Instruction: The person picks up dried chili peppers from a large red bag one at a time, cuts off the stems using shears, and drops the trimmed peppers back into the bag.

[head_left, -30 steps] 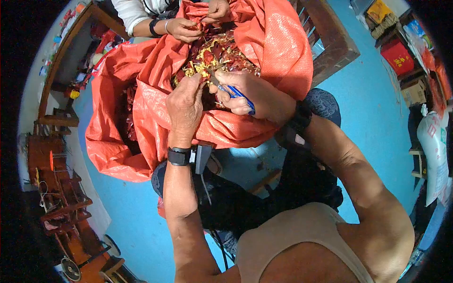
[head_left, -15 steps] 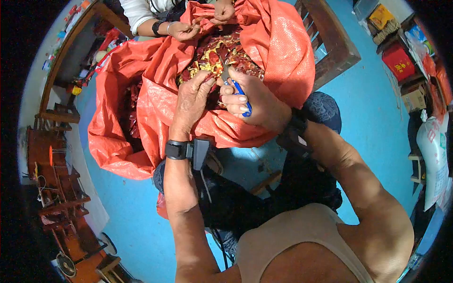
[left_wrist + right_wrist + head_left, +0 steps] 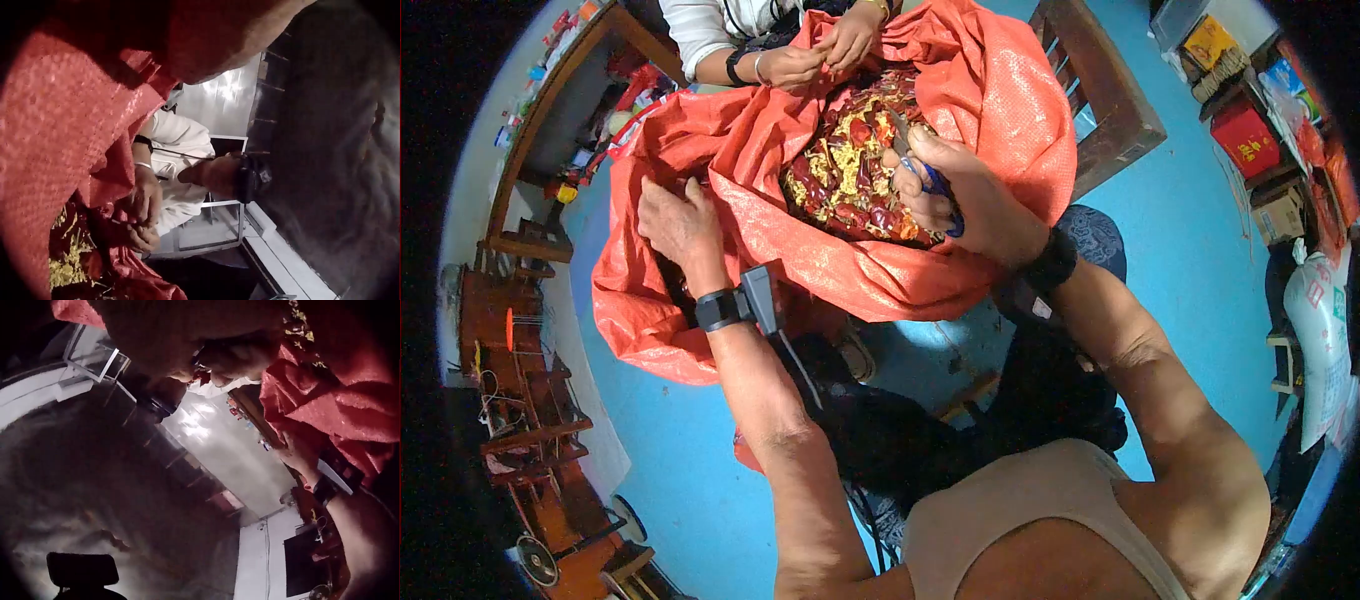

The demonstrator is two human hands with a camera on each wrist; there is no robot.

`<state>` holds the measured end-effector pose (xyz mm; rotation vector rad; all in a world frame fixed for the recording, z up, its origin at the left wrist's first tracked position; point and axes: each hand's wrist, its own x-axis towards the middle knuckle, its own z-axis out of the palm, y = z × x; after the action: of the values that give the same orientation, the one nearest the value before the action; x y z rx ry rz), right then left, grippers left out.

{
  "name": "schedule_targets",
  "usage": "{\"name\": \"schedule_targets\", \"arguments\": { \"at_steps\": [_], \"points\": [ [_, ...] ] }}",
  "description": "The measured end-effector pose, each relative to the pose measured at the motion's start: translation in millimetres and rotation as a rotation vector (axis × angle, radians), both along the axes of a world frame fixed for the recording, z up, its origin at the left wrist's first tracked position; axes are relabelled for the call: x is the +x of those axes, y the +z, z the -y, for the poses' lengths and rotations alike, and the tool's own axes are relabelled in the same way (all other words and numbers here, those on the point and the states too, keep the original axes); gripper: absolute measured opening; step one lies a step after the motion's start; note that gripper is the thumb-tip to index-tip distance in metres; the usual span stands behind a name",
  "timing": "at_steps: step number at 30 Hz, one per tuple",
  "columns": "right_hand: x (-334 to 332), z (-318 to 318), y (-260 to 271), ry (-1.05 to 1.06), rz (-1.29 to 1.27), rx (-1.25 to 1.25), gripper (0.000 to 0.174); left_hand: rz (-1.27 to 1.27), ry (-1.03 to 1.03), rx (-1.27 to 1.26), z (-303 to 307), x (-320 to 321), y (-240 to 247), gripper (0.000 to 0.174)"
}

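My right hand (image 3: 960, 200) grips blue-handled scissors (image 3: 934, 180), fingers curled round the handles, blades pointing away over a heap of dried red chillies (image 3: 884, 218) mixed with small yellow bits (image 3: 855, 165). The heap lies in an open red woven sack (image 3: 1000, 110). At the left, my left hand (image 3: 682, 225) dips into the mouth of a second red sack (image 3: 635, 325); its fingertips are hidden there, so I cannot tell whether they hold anything. The right wrist view also catches the left hand (image 3: 299, 455) against the red sack cloth.
Across the sack sits another person in a white sleeve (image 3: 698, 35), both hands (image 3: 825, 55) together over its far edge. A wooden chair (image 3: 1105, 90) stands at the right of the sack. Shelves with a red box (image 3: 1245, 135) and a white bag (image 3: 1315, 335) line the right side.
My left hand has left the scissors and moved left to the second sack. The right hand, still gripping the scissors, has shifted slightly right. The other person's hands have come together.
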<state>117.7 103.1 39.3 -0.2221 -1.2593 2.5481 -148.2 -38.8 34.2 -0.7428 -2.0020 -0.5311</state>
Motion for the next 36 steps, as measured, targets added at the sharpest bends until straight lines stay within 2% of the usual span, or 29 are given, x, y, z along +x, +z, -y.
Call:
{"name": "schedule_targets", "arguments": {
  "at_steps": [1, 2, 4, 6, 8, 10, 12, 13, 14, 16, 18, 20, 21, 23, 25, 26, 28, 29, 30, 32, 33, 34, 36],
  "points": [
    [2, 1, 1, 0.000, 0.003, -0.006, 0.029, -0.198, 0.016, -0.055, -3, 9, 6, 0.043],
    [4, 3, 4, -0.029, 0.015, 0.075, 0.029, -0.195, -0.145, -0.059, -8, 19, 10, 0.040],
    [7, 5, 8, -0.062, 0.029, 0.159, 0.029, 0.067, -0.543, -0.229, -19, 35, 4, 0.035],
    [11, 3, 16, -0.142, 0.042, 0.271, 0.031, 0.291, -0.737, -0.332, -39, 40, -27, 0.023],
    [25, 4, 26, -0.194, 0.044, 0.305, 0.034, 0.425, -0.511, -0.493, -44, 59, -37, 0.017],
    [49, 4, 34, -0.283, 0.037, 0.336, 0.036, 0.431, -0.487, -0.515, -47, 54, -44, 0.023],
    [82, 2, 39, -0.442, 0.018, 0.392, 0.039, 0.487, -0.501, -0.573, -46, 52, -45, 0.029],
    [101, -2, 41, -0.462, -0.151, 0.435, 0.037, 0.479, -0.481, -0.580, -46, 58, -41, 0.031],
    [117, -5, 47, -0.494, -0.139, 0.439, 0.037, 0.475, -0.459, -0.590, -46, 63, -38, 0.033],
    [147, -13, 62, -0.775, -0.183, 0.204, 0.034, 0.517, -0.519, -0.582, -46, 55, -45, 0.031],
    [168, -42, 59, -0.918, -0.241, 0.240, 0.032, 0.499, -0.606, -0.528, -47, 53, -50, 0.025],
    [176, -80, 44, -1.055, -0.139, 0.323, 0.030, 0.517, -0.606, -0.562, -47, 58, -45, 0.018],
    [175, -105, 29, -1.118, -0.028, 0.347, 0.028, 0.535, -0.481, -0.640, -49, 63, -41, 0.018],
    [169, -155, -11, -1.213, 0.273, 0.501, 0.033, 0.538, -0.495, -0.638, -49, 61, -45, 0.020],
    [169, -221, -70, -1.224, 0.812, 1.152, 0.041, 0.547, -0.476, -0.674, -47, 60, -44, 0.023],
    [169, -232, -84, -1.226, 0.810, 1.148, 0.041, 0.543, -0.475, -0.677, -46, 59, -45, 0.023],
    [169, -240, -96, -1.009, 1.076, 1.213, 0.046, 0.481, -0.561, -0.628, -45, 58, -48, 0.022],
    [171, -245, -99, -0.960, 1.085, 1.131, 0.044, 0.519, -0.585, -0.611, -44, 56, -50, 0.020],
    [172, -248, -103, -0.956, 1.089, 1.130, 0.044, 0.524, -0.585, -0.613, -44, 58, -46, 0.020],
    [173, -252, -111, -0.989, 1.048, 0.949, 0.044, 0.581, -0.675, -0.495, -43, 63, -40, 0.016],
    [174, -250, -111, -0.986, 1.054, 0.951, 0.044, 0.937, -0.782, -0.268, -49, 61, -40, 0.013],
    [176, -248, -110, -1.018, 0.993, 0.888, 0.044, 0.942, -0.783, -0.266, -48, 61, -39, 0.013],
    [177, -243, -109, -1.049, 0.928, 0.826, 0.045, 0.492, -0.569, -0.466, -45, 65, -28, 0.008]
  ]
}}
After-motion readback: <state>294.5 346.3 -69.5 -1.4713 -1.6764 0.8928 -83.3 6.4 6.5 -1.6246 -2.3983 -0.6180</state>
